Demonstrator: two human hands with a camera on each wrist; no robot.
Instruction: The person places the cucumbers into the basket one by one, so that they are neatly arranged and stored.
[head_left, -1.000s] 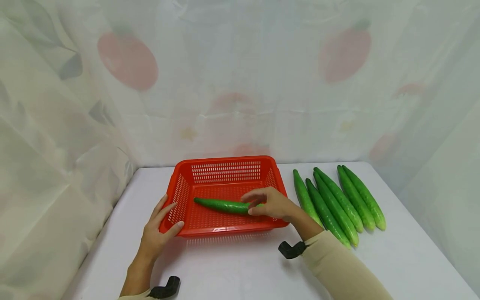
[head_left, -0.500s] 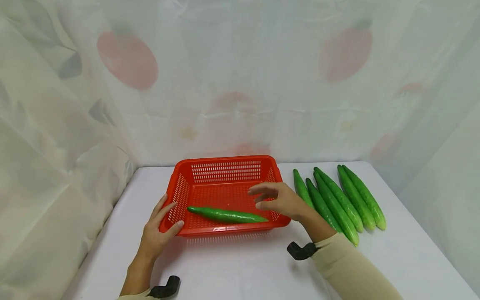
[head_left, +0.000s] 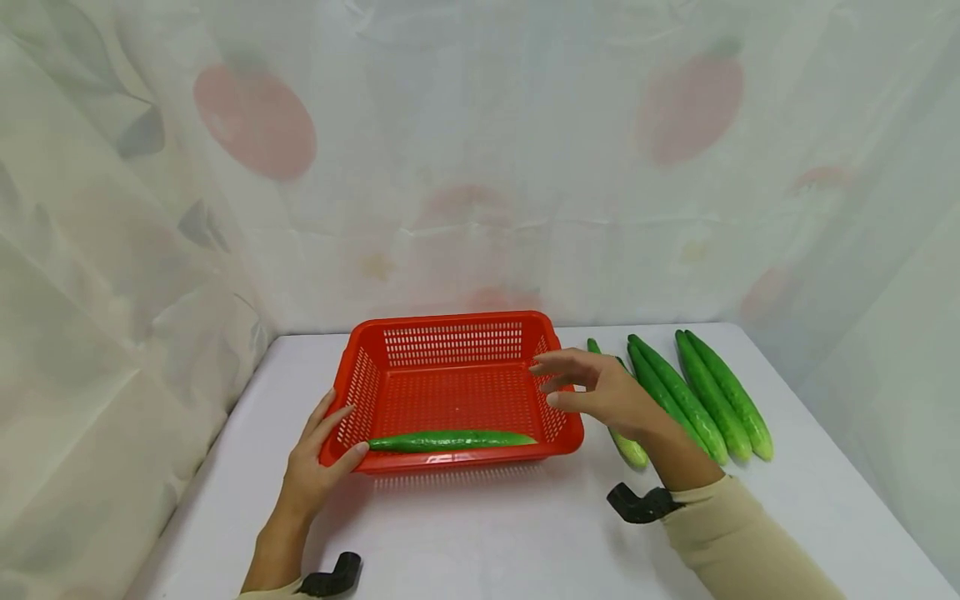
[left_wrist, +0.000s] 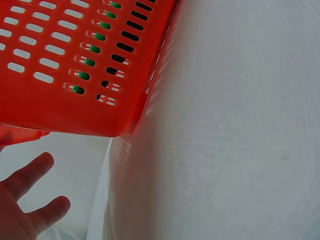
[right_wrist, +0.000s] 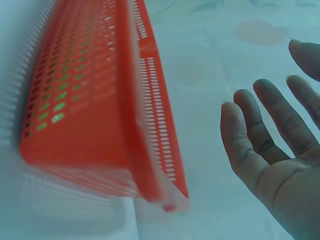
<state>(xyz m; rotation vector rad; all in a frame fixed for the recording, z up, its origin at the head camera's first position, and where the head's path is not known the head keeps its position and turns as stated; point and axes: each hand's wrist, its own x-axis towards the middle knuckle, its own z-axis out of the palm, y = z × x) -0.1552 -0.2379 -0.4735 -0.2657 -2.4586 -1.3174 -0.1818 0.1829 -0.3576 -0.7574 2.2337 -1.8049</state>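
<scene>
A red plastic basket (head_left: 450,462) with slotted walls stands on the table. One long green cucumber (head_left: 453,440) lies inside along its near wall; bits of its green show through the slots in both wrist views. My left hand (head_left: 313,467) rests at the basket's left rim, thumb over the near-left corner, fingers spread along the side. Over the basket's right rim hovers my right hand (head_left: 600,396), fingers loosely bent, with nothing in its grasp. In the right wrist view the palm and fingers (right_wrist: 272,125) face the basket from outside, apart from it.
Several cucumbers (head_left: 723,392) lie side by side on the white table (head_left: 480,533) right of the basket. My right hand and forearm partly cover the nearest cucumber (head_left: 630,450) and its neighbours. Printed sheeting (head_left: 465,150) walls the table at back and sides.
The cucumber in the basket has come to rest against the near wall, out of my right hand's reach. My right hand has moved right and slightly up, fingers empty. The left hand stays put.
</scene>
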